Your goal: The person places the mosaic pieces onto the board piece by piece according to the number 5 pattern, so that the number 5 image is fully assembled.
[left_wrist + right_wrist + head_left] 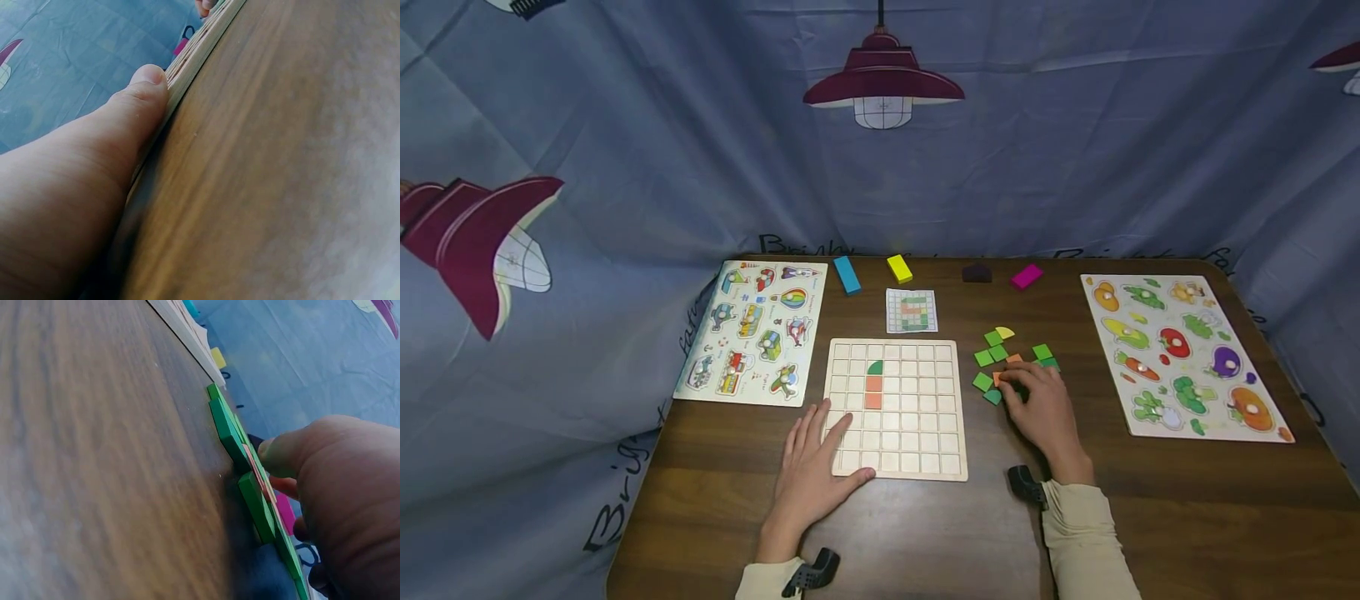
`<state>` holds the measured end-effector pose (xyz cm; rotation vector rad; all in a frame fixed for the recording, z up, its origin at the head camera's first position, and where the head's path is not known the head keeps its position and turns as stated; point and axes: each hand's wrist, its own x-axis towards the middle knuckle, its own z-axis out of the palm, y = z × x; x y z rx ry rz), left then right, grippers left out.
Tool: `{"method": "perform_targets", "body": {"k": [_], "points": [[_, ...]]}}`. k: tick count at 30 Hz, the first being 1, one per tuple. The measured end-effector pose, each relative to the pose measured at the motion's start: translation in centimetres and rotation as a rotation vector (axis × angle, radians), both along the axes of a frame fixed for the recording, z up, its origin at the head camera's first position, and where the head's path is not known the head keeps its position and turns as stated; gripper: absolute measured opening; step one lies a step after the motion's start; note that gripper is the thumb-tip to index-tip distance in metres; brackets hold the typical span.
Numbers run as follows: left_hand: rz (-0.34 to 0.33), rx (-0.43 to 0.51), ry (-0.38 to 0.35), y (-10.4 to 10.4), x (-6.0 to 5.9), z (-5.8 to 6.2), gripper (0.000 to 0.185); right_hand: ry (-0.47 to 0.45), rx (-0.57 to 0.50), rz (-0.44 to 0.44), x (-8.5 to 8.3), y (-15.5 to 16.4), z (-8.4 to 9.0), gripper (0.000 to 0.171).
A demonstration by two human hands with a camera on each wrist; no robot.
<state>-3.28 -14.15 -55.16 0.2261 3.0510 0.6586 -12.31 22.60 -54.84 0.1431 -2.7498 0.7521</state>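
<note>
Grid board [917,425] laid flat on table [700,517]. Its lower left is touched by the left hand [808,479], fingers spread and straight, thumb set at the near edge. One green curved piece [876,367] and two orange squares [874,383] are seated in one column. Loose tiles [982,382] are scattered right of the board; among them an orange tile [997,379] is reached by the right hand [1041,404], fingers bent (whether it is pinched cannot be told).

smooth wooden grid board [928,423] at the left hand [808,473], smooth matt tiles [982,382] at the right hand [1042,408], wood-grained bench [925,537] with soft sheen below both, paper-like card [912,312] ahead of the left, creased cloth curtain [760,167] beyond both
</note>
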Motion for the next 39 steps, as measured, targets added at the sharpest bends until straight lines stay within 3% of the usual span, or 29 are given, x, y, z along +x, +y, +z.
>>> {"method": "perform_targets", "body": {"k": [39], "points": [[-0.001,-0.002,0.003,-0.02,-0.08,-0.19,0.093,-0.088,0.007,-0.02,-0.87,-0.19,0.43,0.027]]}}
